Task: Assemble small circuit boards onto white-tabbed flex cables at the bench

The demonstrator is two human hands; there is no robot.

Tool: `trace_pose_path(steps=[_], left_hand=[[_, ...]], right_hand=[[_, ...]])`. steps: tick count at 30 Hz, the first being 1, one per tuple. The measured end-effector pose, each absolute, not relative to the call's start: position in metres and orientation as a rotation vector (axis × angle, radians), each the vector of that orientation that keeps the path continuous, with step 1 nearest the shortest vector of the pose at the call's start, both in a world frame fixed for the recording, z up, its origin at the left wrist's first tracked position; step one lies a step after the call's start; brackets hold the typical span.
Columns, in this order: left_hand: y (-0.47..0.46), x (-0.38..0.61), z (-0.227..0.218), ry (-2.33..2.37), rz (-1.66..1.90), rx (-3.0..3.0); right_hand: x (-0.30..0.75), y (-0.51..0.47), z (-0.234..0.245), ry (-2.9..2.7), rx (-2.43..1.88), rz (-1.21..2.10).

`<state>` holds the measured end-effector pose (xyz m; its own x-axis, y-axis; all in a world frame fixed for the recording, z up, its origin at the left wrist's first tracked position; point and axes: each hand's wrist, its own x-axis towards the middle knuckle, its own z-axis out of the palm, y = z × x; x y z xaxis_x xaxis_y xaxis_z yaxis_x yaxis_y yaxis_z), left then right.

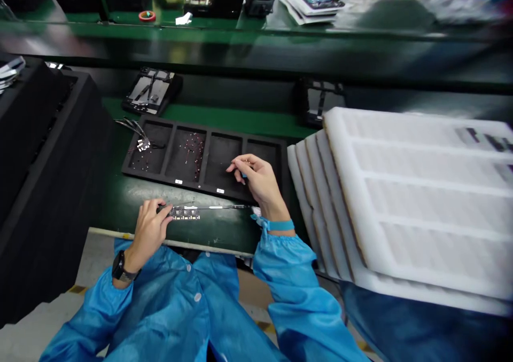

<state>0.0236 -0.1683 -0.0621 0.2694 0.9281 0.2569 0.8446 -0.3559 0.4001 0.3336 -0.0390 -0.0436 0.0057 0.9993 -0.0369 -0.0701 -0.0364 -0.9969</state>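
Note:
With fingers closed, my left hand grips the left end of a small dark circuit board. A thin dark strip runs from the board toward my right wrist, low over the green bench. My right hand is raised above the right part of a black compartment tray, its thumb and index finger pinched together. Whatever may be between those fingertips is too small to make out. In the tray lie small red-wired parts in one compartment and a bundle of thin leads with white ends in the leftmost one.
White foam trays are stacked close to my right arm. Tall black foam trays stand at the left. Two dark devices lie behind the compartment tray. A raised green shelf holds a tape roll and papers.

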Motion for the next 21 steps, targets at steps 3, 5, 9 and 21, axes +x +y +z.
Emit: trace_pose_path(steps=[3,5,9,21], left_hand=[[-0.172,0.024,-0.066,1.642,0.733,2.352],[-0.173,0.025,-0.068,1.638,0.771,2.345],[-0.171,0.023,-0.069,1.598,0.803,2.244],[-0.155,0.017,-0.064,1.491,0.679,2.026]], right_hand=[[0.334,-0.038,-0.045,-1.138,-1.182,1.263],[0.334,-0.038,-0.045,-1.145,-1.19,1.261],[0.334,-0.037,-0.043,-1.175,-1.215,1.242],[0.332,-0.036,-0.041,-1.255,-1.211,1.217]])
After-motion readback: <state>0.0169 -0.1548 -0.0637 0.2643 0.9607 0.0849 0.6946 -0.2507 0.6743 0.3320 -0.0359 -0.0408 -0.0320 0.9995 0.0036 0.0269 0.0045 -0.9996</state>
